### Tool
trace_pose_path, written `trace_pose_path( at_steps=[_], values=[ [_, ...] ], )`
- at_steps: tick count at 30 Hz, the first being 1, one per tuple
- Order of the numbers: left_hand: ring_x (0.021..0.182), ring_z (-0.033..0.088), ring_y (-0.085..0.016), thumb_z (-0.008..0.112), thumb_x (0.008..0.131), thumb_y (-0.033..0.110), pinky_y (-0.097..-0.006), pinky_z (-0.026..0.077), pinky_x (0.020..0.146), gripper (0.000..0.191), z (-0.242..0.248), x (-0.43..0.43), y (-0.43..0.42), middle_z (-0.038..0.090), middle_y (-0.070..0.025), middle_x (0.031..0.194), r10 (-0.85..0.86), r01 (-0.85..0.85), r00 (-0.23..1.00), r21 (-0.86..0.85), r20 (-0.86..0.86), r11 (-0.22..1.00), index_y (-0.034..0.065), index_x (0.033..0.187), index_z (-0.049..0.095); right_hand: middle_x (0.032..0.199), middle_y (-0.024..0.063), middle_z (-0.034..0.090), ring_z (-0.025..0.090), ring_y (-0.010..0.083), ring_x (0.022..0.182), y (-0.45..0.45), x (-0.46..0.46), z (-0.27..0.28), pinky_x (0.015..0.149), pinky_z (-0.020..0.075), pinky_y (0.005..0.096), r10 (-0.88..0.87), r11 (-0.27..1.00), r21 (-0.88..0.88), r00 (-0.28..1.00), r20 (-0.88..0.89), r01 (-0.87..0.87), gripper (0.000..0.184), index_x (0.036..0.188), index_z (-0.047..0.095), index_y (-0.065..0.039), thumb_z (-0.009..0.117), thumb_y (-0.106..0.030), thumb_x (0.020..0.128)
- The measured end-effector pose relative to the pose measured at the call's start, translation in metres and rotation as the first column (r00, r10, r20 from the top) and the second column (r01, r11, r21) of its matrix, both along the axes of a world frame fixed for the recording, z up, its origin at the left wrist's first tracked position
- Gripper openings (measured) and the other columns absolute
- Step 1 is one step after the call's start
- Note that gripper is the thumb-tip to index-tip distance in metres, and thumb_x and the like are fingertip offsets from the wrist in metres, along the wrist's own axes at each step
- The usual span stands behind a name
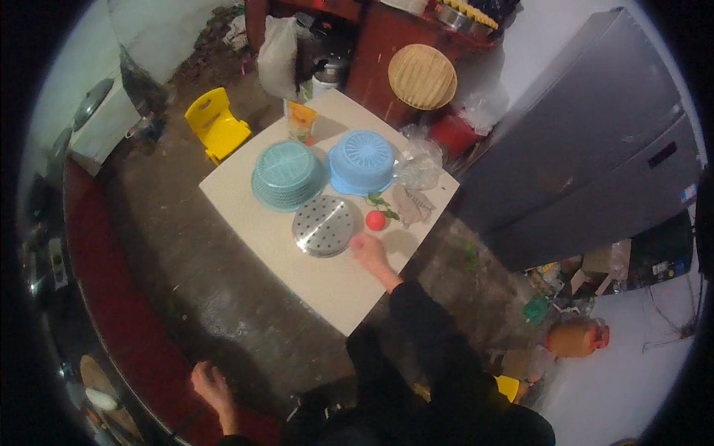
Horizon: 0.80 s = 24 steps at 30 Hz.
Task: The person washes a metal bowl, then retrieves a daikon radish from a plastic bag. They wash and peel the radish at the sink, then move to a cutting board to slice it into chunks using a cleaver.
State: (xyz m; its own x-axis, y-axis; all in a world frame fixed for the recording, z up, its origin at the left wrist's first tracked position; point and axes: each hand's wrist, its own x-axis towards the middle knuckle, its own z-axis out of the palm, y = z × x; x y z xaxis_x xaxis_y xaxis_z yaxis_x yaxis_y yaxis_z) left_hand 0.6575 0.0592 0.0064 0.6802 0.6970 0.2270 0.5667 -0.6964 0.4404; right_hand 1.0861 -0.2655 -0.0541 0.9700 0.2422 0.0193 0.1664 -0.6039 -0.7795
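Observation:
My right hand [369,253] has its fingers closed at the right edge of a round perforated metal steamer plate [323,226], over the pale table [301,273]. Whether the plate rests flat or is slightly raised is hard to tell. Just beyond that hand is a round red object [376,221], with green leaves [385,205] beside it. Behind the plate, a green plastic basket [287,173] and a blue plastic basin [362,161] sit upside down. Away from the table, my left hand [211,387] hangs at lower left near the red cabinet front, fingers loosely bent and holding nothing visible.
A clear plastic bag [418,164], a greyish cloth-like item [414,205] and an orange pouch [301,121] occupy the table. Around it are a yellow chair [217,125], a grey refrigerator [563,150] and an orange gas cylinder [574,338]. A dark counter curves along the left.

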Motion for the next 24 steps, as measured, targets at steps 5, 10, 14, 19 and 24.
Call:
trace_pose_path(
  at_steps=[5,10,14,19,24],
  values=[
    [0.101,0.059,-0.037,0.061,0.077,-0.004,-0.0444,0.047,0.087,0.033,-0.022,0.137,-0.074,0.064,-0.0178,0.108,-0.107,0.101,0.994,-0.137,-0.037,0.985,0.0023,0.109,0.06,0.104,0.0162,0.068,0.065,0.0271,0.1,-0.107,0.158,-0.055,0.088,0.0501,0.037,-0.224,0.959,-0.173,0.974,0.026,0.225,0.034,0.112,0.061,0.0,0.068,-0.015,0.082],
    [0.103,0.058,-0.038,0.061,0.077,-0.005,-0.0451,0.046,0.089,0.036,-0.023,0.196,-0.112,0.063,-0.0173,0.109,-0.152,0.129,0.976,-0.152,-0.157,0.98,0.0036,0.112,0.059,0.126,0.0234,0.059,0.057,0.0335,0.118,-0.104,0.228,-0.033,0.101,0.0437,0.0396,-0.405,0.912,-0.056,0.914,0.02,0.405,0.068,0.139,0.04,-0.001,0.071,-0.017,0.081],
    [0.106,0.057,-0.037,0.061,0.077,-0.005,-0.0455,0.044,0.092,0.037,-0.029,0.216,-0.124,0.062,-0.0165,0.109,-0.148,0.096,0.972,-0.268,-0.183,0.959,0.004,0.113,0.059,0.126,0.0224,0.059,0.056,0.0338,0.12,-0.126,0.261,-0.059,0.102,0.0432,0.0393,-0.355,0.93,0.045,0.925,-0.132,0.364,0.073,0.141,0.04,-0.001,0.074,-0.021,0.08],
    [0.109,0.056,-0.036,0.062,0.075,-0.002,-0.0455,0.044,0.092,0.039,-0.033,0.225,-0.131,0.061,-0.0158,0.111,-0.156,0.088,0.972,-0.345,-0.174,0.934,0.0043,0.113,0.06,0.108,0.0126,0.066,0.062,0.0246,0.101,-0.167,0.265,-0.062,0.091,0.0472,0.0352,-0.452,0.867,-0.284,0.886,-0.105,0.409,0.049,0.12,0.061,0.001,0.078,-0.022,0.08],
    [0.103,0.058,-0.039,0.064,0.073,-0.001,-0.0446,0.046,0.09,0.039,-0.03,0.258,-0.153,0.062,-0.0172,0.109,-0.233,0.172,0.962,-0.352,-0.14,0.92,0.0029,0.113,0.06,0.092,-0.0004,0.064,0.057,0.0112,0.084,-0.23,0.255,-0.074,0.077,0.046,0.0267,-0.405,0.798,0.411,0.897,-0.178,0.441,0.03,0.107,0.065,0.0,0.074,-0.019,0.087]
  ],
)
